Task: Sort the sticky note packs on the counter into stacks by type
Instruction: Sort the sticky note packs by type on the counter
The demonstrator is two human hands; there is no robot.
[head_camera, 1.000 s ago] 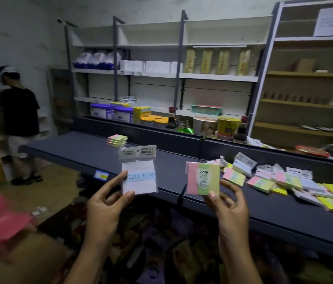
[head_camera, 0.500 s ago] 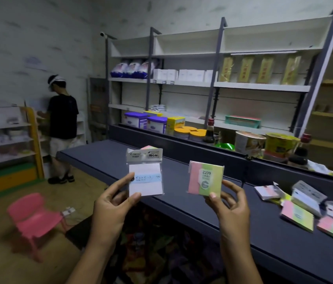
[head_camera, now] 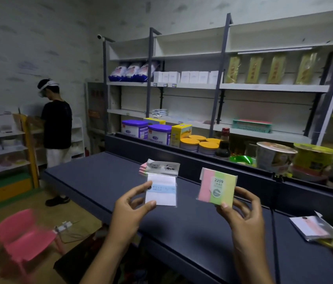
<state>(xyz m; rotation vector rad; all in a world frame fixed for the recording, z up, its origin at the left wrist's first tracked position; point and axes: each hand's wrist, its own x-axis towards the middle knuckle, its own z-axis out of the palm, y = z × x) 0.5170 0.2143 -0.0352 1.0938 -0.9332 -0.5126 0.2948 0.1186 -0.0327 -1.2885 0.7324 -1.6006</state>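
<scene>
Both held packs sit lower against the long dark blue counter point(head_camera: 108, 181) than a second ago. Left hand point(head_camera: 129, 210) pinches the clear-wrapped white sticky note pack point(head_camera: 161, 188); right hand point(head_camera: 241, 216) pinches the pink-and-green sticky note pack point(head_camera: 216, 188). Beyond the left hand lies a small stack of pink packs point(head_camera: 143, 168); right of the right hand, loose unsorted packs point(head_camera: 313, 228); white wall shelves point(head_camera: 264, 87) stand behind.
</scene>
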